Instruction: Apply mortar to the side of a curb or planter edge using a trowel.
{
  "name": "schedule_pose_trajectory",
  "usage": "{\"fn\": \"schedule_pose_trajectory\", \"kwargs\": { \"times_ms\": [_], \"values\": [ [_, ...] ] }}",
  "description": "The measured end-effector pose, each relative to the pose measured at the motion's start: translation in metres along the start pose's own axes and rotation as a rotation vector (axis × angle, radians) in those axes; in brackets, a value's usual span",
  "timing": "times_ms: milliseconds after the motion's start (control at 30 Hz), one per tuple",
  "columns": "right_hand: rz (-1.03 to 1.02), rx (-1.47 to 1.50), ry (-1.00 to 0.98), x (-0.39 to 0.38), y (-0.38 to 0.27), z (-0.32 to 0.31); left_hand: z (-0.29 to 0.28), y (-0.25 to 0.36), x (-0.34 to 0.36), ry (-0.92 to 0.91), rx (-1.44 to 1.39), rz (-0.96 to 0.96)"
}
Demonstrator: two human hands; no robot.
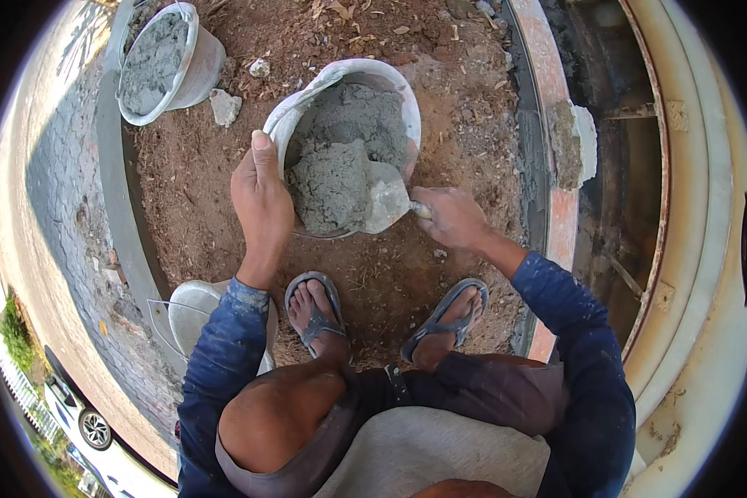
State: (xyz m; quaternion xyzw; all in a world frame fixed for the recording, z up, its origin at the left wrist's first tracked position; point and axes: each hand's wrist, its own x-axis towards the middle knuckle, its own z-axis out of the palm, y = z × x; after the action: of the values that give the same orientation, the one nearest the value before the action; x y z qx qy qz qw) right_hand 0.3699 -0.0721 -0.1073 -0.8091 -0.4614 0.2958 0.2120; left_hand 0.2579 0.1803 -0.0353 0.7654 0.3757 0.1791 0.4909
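A white bucket (408, 95) holding wet grey mortar (332, 178) stands on the soil in front of my feet. My left hand (263, 195) grips its left rim, thumb up on the edge and the other fingers mostly out of sight. In my right hand (452, 217) is the handle of a trowel (388, 197), at the bucket's lower right side. The trowel's blade lies over the mortar, with a heap of mortar on its left part. Part of the blade's outline is covered by that heap.
Another mortar-filled bucket (189, 70) stands at the far left, beside pale stones (224, 107). A pale bucket (192, 317) sits by my left forearm. A grey kerb (116, 158) runs along the left; a reddish edging strip (563, 224) bearing a mortar lump (583, 143) runs along the right.
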Motion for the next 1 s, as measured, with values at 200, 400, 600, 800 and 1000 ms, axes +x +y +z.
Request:
{"fn": "schedule_pose_trajectory", "kwargs": {
  "times_ms": [200, 400, 600, 800, 1000],
  "values": [
    [0.171, 0.161, 0.234, -0.027, 0.005, 0.008, -0.019, -0.023, 0.019, 0.047, -0.008, -0.023],
    [0.504, 0.445, 0.397, -0.054, 0.059, 0.015, -0.022, -0.027, 0.023, 0.101, -0.007, -0.029],
    [0.833, 1.159, 0.519, -0.027, 0.149, -0.021, -0.021, -0.024, 0.020, 0.062, 0.086, 0.012],
    [0.910, 1.403, 0.621, -0.005, 0.149, -0.027, -0.020, -0.012, 0.013, 0.016, 0.043, -0.136],
    [0.885, 1.185, 0.720, -0.007, 0.153, -0.015, -0.012, -0.013, 0.012, 0.066, 0.061, 0.018]
  ]
}}
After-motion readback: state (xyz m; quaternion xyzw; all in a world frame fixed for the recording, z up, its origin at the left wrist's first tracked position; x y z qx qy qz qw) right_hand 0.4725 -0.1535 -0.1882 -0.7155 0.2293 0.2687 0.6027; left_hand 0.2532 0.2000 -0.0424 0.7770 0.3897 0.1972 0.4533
